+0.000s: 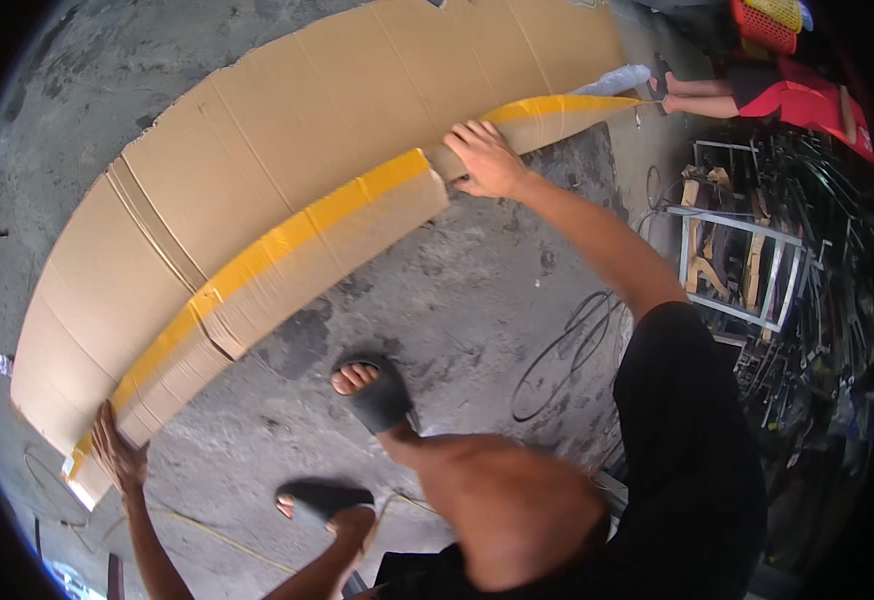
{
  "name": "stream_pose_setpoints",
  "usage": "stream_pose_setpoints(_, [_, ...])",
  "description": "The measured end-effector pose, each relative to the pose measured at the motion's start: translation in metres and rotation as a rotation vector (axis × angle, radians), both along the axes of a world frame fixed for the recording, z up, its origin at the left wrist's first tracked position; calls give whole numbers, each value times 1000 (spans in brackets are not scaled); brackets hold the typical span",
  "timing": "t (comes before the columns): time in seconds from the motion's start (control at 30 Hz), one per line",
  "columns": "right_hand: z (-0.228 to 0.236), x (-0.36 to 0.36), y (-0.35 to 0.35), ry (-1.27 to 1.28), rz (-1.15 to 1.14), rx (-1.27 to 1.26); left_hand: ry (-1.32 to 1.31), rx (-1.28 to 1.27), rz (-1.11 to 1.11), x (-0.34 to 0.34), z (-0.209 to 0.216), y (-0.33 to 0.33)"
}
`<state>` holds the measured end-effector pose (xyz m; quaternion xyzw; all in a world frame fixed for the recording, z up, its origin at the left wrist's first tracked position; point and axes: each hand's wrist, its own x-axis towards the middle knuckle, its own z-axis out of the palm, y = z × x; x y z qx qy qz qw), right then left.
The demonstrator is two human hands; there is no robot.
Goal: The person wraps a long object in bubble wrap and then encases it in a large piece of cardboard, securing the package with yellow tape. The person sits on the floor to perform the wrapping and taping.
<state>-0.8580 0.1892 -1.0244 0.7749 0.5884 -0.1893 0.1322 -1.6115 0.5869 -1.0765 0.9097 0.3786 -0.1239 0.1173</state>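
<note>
A long brown cardboard sheet (357, 100) lies on the floor, with its near edge folded into a narrow flap (297, 290). Yellow tape (287, 232) runs along the fold; toward the far right another stretch of it looks twisted. My left hand (120, 455) rests on the flap near its lower-left end, fingers stretched out and together. My right hand (487, 160) grips the flap farther right, beside a torn edge in it. Its fingers lie over the cardboard and the thumb is at the lower edge. Whitish plastic (612, 80) lies by the sheet's far right end.
My feet in black sandals (375, 395) stand on the grey concrete floor (457, 290). A dark cable (567, 350) lies coiled at right, near a metal frame (742, 265) and heaped metal rods (837, 300). Another person in red (807, 100) is at far right, beside a red basket (765, 28).
</note>
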Motion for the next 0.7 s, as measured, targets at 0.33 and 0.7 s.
stream_pose_setpoints(0.33, [-4, -7, 8, 23, -311, 72, 223, -360, 306, 24, 268, -220])
stream_pose_setpoints(0.7, [-10, 13, 2, 264, -241, 64, -173, -567, 477, 424, 302, -356])
